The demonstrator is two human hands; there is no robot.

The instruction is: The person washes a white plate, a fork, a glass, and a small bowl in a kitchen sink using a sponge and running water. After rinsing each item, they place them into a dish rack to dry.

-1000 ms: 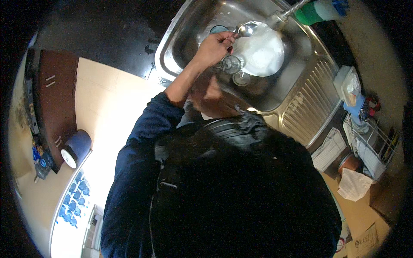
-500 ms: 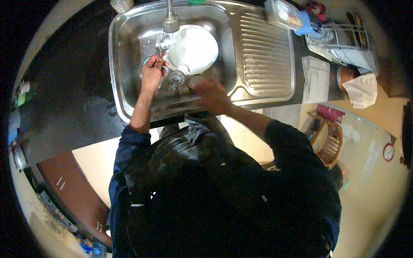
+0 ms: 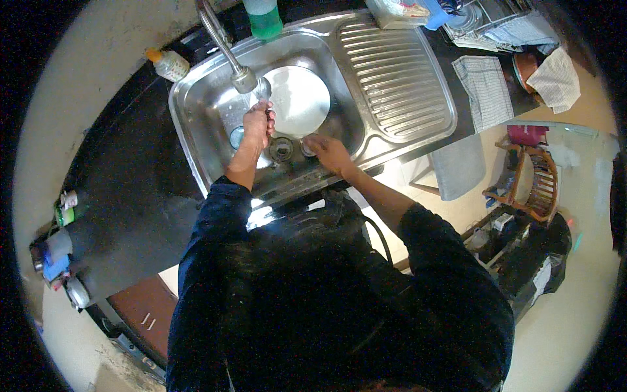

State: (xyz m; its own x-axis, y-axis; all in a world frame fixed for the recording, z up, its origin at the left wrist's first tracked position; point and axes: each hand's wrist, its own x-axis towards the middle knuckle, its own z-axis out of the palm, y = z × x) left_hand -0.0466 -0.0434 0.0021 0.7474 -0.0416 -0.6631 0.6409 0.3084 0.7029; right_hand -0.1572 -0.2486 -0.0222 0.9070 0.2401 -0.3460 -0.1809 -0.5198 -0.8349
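Note:
Inside the steel sink, my left hand is closed round the handle of a metal spoon. The spoon's bowl points up, just below the flexible tap. Beside it a large white plate lies in the basin. My right hand is low in the sink, right of the round drain. Its fingers close on a small round thing, mostly covered by them, so its kind is unclear. A bluish round dish is partly hidden behind my left wrist.
A ridged drainboard adjoins the sink on the right. Green liquid fills part of a bottle behind the tap; an orange-capped bottle stands at the back left corner. A checked cloth and a dish rack are further right.
My view has shifted, bringing more of the back counter in. My right hand, blurred before, has come to the small round thing by the drain. The spoon stays in my left hand.

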